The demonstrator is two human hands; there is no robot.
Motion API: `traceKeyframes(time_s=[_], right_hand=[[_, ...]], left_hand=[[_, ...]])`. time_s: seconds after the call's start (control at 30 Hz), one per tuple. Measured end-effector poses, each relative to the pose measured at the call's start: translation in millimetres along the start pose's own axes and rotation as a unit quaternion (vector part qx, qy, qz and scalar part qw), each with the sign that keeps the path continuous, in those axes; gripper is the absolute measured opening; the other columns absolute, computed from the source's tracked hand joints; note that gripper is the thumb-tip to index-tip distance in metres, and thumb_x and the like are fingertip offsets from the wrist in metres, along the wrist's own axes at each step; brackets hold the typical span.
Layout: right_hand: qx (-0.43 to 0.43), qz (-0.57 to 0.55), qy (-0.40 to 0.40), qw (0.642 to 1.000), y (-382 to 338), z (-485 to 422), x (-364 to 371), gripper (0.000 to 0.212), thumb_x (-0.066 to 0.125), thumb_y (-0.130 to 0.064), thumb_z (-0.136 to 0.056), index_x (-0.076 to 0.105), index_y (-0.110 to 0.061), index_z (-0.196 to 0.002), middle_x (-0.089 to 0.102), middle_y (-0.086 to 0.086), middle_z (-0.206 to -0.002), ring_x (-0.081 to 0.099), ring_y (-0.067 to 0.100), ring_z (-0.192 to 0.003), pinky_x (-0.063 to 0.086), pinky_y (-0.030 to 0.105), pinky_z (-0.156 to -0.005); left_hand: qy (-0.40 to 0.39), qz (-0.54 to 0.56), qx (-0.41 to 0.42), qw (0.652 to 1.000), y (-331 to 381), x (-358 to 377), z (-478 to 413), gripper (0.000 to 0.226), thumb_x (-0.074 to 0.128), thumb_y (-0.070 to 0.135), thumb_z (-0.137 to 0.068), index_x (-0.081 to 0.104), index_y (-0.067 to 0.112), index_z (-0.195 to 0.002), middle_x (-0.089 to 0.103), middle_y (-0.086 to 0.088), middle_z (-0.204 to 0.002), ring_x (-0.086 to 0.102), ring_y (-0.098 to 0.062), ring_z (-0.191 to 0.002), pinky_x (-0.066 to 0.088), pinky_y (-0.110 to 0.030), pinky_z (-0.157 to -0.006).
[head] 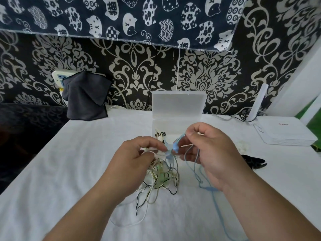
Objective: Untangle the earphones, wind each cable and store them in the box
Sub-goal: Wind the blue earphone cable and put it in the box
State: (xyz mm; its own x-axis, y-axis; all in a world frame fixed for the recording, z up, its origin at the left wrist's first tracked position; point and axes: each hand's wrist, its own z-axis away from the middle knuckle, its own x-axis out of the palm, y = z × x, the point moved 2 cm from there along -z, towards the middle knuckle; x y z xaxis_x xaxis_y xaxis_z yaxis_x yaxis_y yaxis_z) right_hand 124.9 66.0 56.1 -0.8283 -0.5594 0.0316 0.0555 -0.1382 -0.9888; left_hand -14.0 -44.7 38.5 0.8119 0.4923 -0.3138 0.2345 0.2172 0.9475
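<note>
**Hands.** The left hand (133,157) is curled, with thumb and fingertips pinching the top of the earphone tangle (161,178). The right hand (213,150) is also curled. Its thumb and forefinger pinch the light blue earphone cable (199,182) close to a blue earbud (173,147), which sits between the two hands. Both hands are raised above the table (69,171), just in front of the box.

**Task items.** The tangle is a knot of cream, green, black and white cables. It hangs from the left hand and its lower loops lie spread on the white table cover. The blue cable drops from the right hand in loose loops, passes under the right wrist and runs toward the near edge. Whether it is free of the tangle cannot be told. The clear plastic box (178,103) stands at the far side of the table with its lid upright and open. A wound black-and-white earphone (160,135) lies at the left end of its base.

**Surroundings.**
- A dark grey cloth (86,98) hangs at the far left.
- A white router (284,131) sits at the far right.
- A black clip (255,163) lies near the right hand.
</note>
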Motion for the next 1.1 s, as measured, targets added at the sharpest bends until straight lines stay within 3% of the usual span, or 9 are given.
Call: traceKeyframes(time_s=[0.1,0.2,0.33,0.43,0.5,0.7,0.83,0.93,1.1], right_hand=[[-0.005,-0.016,0.029,0.999,-3,-2,-5,0.021,0.048,-0.013,-0.103,0.058,-0.011,-0.085,0.075,0.016,-0.082,0.073,0.029,-0.071,0.054,0.039,-0.069],[-0.007,-0.023,0.012,1.000,-4,-1,-3,0.021,0.046,-0.014,-0.104,0.057,-0.009,-0.086,0.074,0.017,-0.082,0.073,0.029,-0.072,0.054,0.041,-0.070],[-0.019,-0.049,-0.029,0.998,-7,2,1,0.022,0.045,-0.012,-0.104,0.056,-0.007,-0.086,0.073,0.018,-0.083,0.072,0.025,-0.069,0.055,0.031,-0.062],[-0.023,-0.069,-0.047,0.996,-7,3,2,0.021,0.045,-0.010,-0.103,0.055,-0.007,-0.085,0.073,0.022,-0.088,0.072,0.026,-0.070,0.057,0.031,-0.062],[-0.020,-0.072,-0.046,0.996,-7,3,1,0.021,0.046,-0.009,-0.103,0.056,-0.007,-0.084,0.073,0.021,-0.087,0.072,0.028,-0.072,0.057,0.033,-0.064],[0.025,0.019,-0.111,0.993,-4,4,1,0.024,0.054,-0.003,-0.097,0.065,-0.007,-0.076,0.073,0.023,-0.087,0.067,0.025,-0.074,0.051,0.040,-0.074],[0.046,0.099,-0.196,0.974,-3,9,5,0.021,0.058,-0.001,-0.093,0.066,-0.008,-0.075,0.068,0.016,-0.083,0.064,0.019,-0.078,0.052,0.030,-0.068],[0.059,0.141,-0.230,0.961,-2,12,6,0.021,0.057,-0.001,-0.094,0.064,-0.008,-0.076,0.066,0.007,-0.069,0.061,0.019,-0.064,0.049,0.027,-0.059],[0.037,0.070,-0.126,0.989,-5,7,-2,0.021,0.057,-0.004,-0.096,0.062,-0.010,-0.077,0.056,0.007,-0.058,0.050,0.017,-0.045,0.038,0.025,-0.044]], left_hand=[[0.007,-0.029,0.007,1.000,2,0,1,0.040,0.050,-0.004,-0.091,0.074,0.025,-0.081,0.054,0.023,-0.052,0.032,-0.007,-0.039,0.027,-0.018,-0.039],[-0.002,-0.026,0.030,0.999,6,-1,2,0.024,0.062,0.000,-0.087,0.074,0.021,-0.083,0.055,0.018,-0.053,0.036,-0.003,-0.039,0.029,-0.011,-0.040],[0.000,-0.056,0.045,0.997,3,0,3,0.015,0.083,0.021,-0.074,0.072,0.028,-0.080,0.049,0.008,-0.055,0.038,-0.008,-0.047,0.032,-0.016,-0.045],[0.054,-0.079,0.047,0.994,0,-1,1,0.013,0.084,0.033,-0.074,0.072,0.029,-0.075,0.054,0.001,-0.054,0.041,-0.010,-0.049,0.034,-0.021,-0.046],[0.080,-0.061,0.054,0.993,0,-2,-1,0.009,0.080,0.031,-0.079,0.073,0.027,-0.075,0.064,-0.002,-0.060,0.049,-0.016,-0.051,0.041,-0.024,-0.050],[0.129,-0.043,0.049,0.989,-2,-5,-3,0.012,0.081,0.019,-0.080,0.070,0.022,-0.073,0.055,0.001,-0.050,0.038,-0.009,-0.043,0.030,-0.017,-0.041],[0.172,-0.067,0.040,0.982,-4,-9,-5,0.016,0.086,0.025,-0.072,0.070,0.023,-0.069,0.060,0.007,-0.052,0.040,-0.012,-0.042,0.037,-0.027,-0.041],[0.189,-0.090,0.045,0.977,-6,-10,-6,0.019,0.083,0.025,-0.076,0.068,0.024,-0.066,0.068,0.008,-0.060,0.047,-0.017,-0.044,0.041,-0.032,-0.044],[0.200,-0.120,0.051,0.971,-8,-18,-9,0.023,0.074,0.020,-0.085,0.060,0.022,-0.068,0.054,0.014,-0.051,0.042,-0.007,-0.042,0.033,-0.027,-0.047]])
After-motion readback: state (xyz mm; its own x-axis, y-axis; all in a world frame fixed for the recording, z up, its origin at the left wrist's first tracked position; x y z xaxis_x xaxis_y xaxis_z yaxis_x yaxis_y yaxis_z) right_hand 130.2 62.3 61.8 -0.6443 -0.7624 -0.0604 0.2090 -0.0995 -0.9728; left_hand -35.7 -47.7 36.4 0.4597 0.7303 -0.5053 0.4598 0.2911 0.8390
